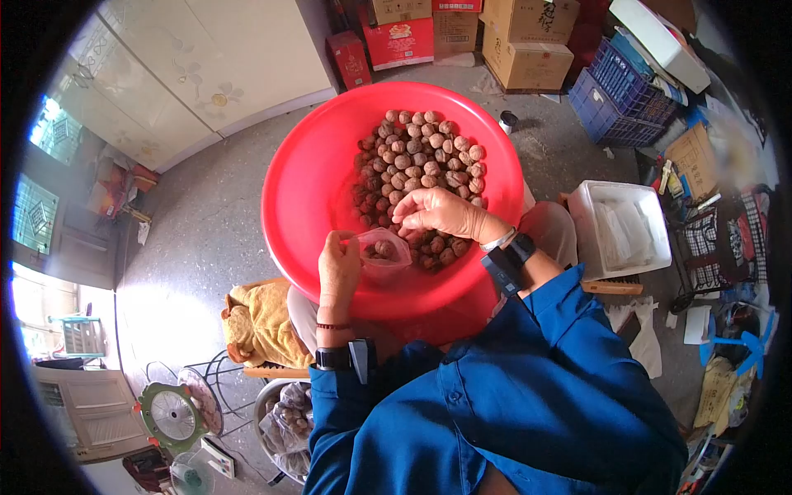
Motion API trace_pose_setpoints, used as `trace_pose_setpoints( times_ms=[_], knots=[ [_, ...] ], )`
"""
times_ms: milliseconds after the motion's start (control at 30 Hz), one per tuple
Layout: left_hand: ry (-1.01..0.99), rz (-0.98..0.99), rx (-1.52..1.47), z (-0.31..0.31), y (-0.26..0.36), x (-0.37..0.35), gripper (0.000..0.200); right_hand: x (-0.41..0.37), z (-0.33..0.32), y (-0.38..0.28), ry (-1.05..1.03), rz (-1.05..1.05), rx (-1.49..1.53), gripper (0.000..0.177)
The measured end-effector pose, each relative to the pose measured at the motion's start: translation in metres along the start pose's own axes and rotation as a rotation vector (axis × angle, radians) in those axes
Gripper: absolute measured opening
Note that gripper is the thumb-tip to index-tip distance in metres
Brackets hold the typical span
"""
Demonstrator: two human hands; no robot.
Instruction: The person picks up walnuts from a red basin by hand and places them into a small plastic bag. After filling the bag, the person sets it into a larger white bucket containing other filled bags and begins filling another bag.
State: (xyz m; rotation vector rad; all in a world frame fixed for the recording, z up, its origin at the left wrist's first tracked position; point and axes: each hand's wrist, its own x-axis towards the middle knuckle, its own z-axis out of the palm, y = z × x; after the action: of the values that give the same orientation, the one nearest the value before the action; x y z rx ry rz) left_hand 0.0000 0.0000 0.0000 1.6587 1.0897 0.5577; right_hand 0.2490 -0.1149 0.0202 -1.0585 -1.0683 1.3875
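Note:
A large red plastic basin (307, 177) sits before me, with a heap of brown walnuts (417, 157) on its far and right side. My left hand (338, 268) is closed on the edge of a clear plastic bag (396, 256), held over the near part of the basin. Several walnuts show inside the bag. My right hand (445, 214) reaches in from the right above the heap, fingertips close to the bag's mouth. Its fingers point left, loosely bent and a little apart, with no walnut visible between them.
At right stands a white foam box (590, 227) with plastic bags inside, near blue crates (610, 107). Cardboard boxes (528, 62) are stacked behind the basin. A yellow cloth (264, 326) lies at left, above a tub of bagged walnuts (289, 421).

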Motion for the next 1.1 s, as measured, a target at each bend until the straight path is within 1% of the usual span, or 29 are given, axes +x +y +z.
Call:
trace_pose_setpoints(
  times_ms=[67,100,167,200,233,300,333,367,433,467,567,600,667,700,767,900,967,1000,1067,1100],
  knots=[
    [0.024,0.041,0.024,0.000,-0.005,0.001,0.018,0.000,-0.001,0.000,0.221,0.109,-0.129,0.020],
    [0.017,0.024,0.025,0.001,-0.007,-0.005,0.018,-0.005,-0.002,0.009,0.223,0.124,-0.120,0.020],
    [0.025,0.026,0.044,0.001,-0.008,-0.001,0.018,-0.004,-0.011,0.020,0.458,-0.057,-0.691,0.019],
    [0.026,0.025,0.046,0.001,-0.008,-0.001,0.018,-0.007,-0.012,0.023,0.495,0.021,-0.834,0.020],
    [0.027,0.023,0.024,-0.002,-0.006,0.001,0.018,-0.006,-0.012,0.025,0.495,0.012,-0.829,0.020],
    [0.029,0.020,-0.008,0.000,-0.010,0.005,0.018,-0.009,-0.014,0.026,0.380,0.296,-1.316,0.018],
    [0.042,0.048,0.003,0.002,-0.014,0.007,0.019,-0.011,-0.015,0.024,0.281,0.453,-1.394,0.021],
    [0.055,0.074,0.015,0.002,-0.018,0.009,0.019,-0.011,-0.014,0.024,0.281,0.453,-1.394,0.021],
    [0.047,0.050,0.013,0.002,-0.014,0.008,0.019,-0.011,-0.007,0.018,0.096,0.640,-1.499,0.024],
    [0.038,0.025,0.011,0.002,-0.012,0.007,0.019,-0.014,-0.005,0.014,0.038,0.692,-1.510,0.025],
    [0.032,0.026,0.031,0.001,-0.006,0.003,0.018,-0.012,-0.008,0.030,-0.014,0.699,-1.571,0.024],
    [0.031,0.027,0.030,0.001,-0.005,0.002,0.018,-0.013,-0.008,0.031,-0.012,0.700,-1.572,0.024],
    [0.015,0.123,0.155,0.001,-0.003,0.000,0.018,-0.015,-0.008,0.032,-0.006,0.674,-1.581,0.024],
    [0.015,0.123,0.154,0.001,-0.002,-0.001,0.018,-0.016,-0.007,0.031,-0.005,0.674,-1.581,0.024],
    [-0.051,0.116,0.125,0.001,0.000,-0.002,0.019,-0.017,-0.006,0.029,-0.029,0.645,-1.586,0.025],
    [-0.074,0.105,0.110,0.000,0.013,-0.008,0.019,-0.018,-0.004,0.019,-0.017,0.631,-1.569,0.025],
    [-0.043,0.135,0.123,0.000,0.010,-0.007,0.019,-0.016,-0.002,0.012,0.005,0.714,-1.521,0.026],
    [-0.043,0.135,0.123,0.001,0.008,-0.007,0.019,-0.017,-0.001,0.009,0.006,0.713,-1.521,0.026],
    [-0.026,0.099,0.061,0.001,0.006,-0.005,0.021,-0.018,0.002,0.003,0.123,0.689,-1.443,0.026],
    [-0.026,0.101,0.061,0.001,0.008,-0.005,0.021,-0.017,-0.002,0.009,0.125,0.688,-1.443,0.026]
  ],
)
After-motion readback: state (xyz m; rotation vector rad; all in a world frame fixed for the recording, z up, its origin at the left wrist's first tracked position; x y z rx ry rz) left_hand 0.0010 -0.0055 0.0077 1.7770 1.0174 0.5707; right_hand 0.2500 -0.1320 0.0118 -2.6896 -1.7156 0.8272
